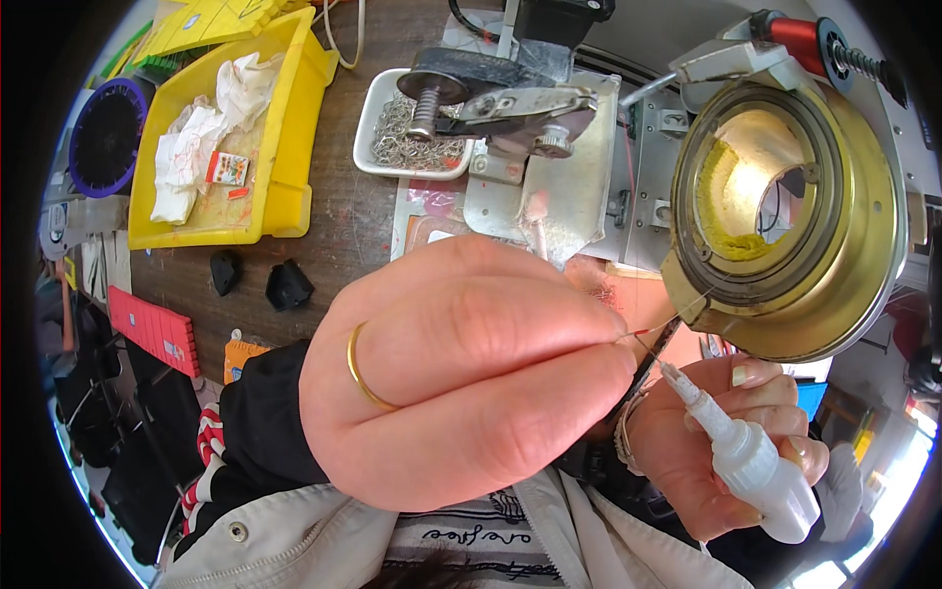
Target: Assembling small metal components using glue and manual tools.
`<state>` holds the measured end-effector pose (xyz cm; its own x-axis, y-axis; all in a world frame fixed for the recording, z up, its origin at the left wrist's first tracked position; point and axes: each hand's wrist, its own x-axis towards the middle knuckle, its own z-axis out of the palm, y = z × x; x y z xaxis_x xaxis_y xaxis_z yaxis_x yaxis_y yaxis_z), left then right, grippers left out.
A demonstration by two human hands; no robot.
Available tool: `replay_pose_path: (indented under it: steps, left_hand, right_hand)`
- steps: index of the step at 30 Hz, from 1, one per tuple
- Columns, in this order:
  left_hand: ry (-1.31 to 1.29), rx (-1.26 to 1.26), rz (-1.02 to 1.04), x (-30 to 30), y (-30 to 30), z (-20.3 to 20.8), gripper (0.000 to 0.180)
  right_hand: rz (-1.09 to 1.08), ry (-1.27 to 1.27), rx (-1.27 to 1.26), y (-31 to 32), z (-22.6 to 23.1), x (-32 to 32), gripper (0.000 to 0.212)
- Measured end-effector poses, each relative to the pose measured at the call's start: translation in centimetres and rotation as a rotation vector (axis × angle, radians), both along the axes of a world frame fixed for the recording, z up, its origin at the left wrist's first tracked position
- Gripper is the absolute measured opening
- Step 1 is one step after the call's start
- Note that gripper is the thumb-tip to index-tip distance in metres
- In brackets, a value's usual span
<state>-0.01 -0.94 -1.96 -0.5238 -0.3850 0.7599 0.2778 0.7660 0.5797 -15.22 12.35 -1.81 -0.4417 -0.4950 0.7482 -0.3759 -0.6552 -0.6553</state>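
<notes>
My left hand point(461, 373), a gold band on one finger, is closed in a pinch at mid-view. From its fingertips sticks a tiny fish hook point(640, 334) with red thread on it; most of it is hidden by the fingers. A fine line runs from there toward the brass ring-shaped machine head point(854, 226) at the right. My right hand point(687, 442) is wrapped round a white squeeze bottle point(751, 456). Its narrow, crusted nozzle points up and left, just below the hook; whether they touch I cannot tell.
A white tray point(365, 147) of small metal hooks stands behind my left hand, beside a metal clamp mechanism point(530, 103). At the far left is a yellow bin point(299, 147) with crumpled tissue. Two black plastic pieces point(288, 285) and a red foam block point(152, 332) lie nearer.
</notes>
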Motion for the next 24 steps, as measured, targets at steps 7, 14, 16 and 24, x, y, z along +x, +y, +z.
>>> replay_pose_path:
  steps: [7, 14, 16, 24]
  left_hand:
    - [0.0, -0.01, 0.032, 0.1, 0.0, -0.3, 0.032]
    - [0.018, -0.012, 0.013, -0.1, 0.0, -0.2, 0.032]
    - [0.011, -0.004, 0.006, 0.0, 0.0, -0.2, 0.033]
    - [-0.028, 0.005, 0.025, 0.2, 0.1, 0.0, 0.033]
  right_hand:
    - [0.05, 0.0, 0.035, 0.4, -0.3, -0.2, 0.047]
    - [0.01, -0.027, -0.095, 0.0, -1.5, -1.0, 0.045]
    - [0.004, -0.032, -0.13, 0.1, -1.5, -1.2, 0.045]
    - [-0.001, 0.022, -0.093, 0.6, -1.7, -1.6, 0.046]
